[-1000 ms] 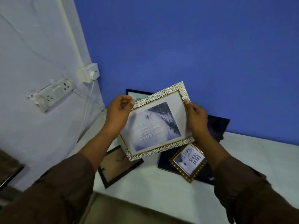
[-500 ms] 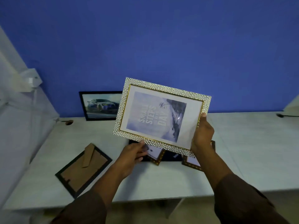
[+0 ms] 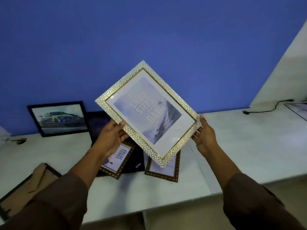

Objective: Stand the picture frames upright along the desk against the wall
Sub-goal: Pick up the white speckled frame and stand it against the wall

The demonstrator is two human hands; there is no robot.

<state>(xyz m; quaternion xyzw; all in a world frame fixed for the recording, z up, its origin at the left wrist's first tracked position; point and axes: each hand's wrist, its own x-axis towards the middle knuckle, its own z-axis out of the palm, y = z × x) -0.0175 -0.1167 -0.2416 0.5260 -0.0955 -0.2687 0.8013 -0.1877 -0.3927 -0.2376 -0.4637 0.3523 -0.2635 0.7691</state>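
A white and gold picture frame (image 3: 147,113) is held tilted in the air above the desk (image 3: 240,143) by both hands. Its lower left edge is gripped by the left hand (image 3: 111,138), thumb laid over the front; its right corner is pinched by the right hand (image 3: 205,136), fingers curled behind. Below the hands, two small dark frames (image 3: 119,161) are seen lying flat. Beyond the left hand, a black frame with a car picture (image 3: 59,118) is stood upright against the blue wall (image 3: 149,39). Nearer the left sleeve, another frame (image 3: 31,185) is laid face down
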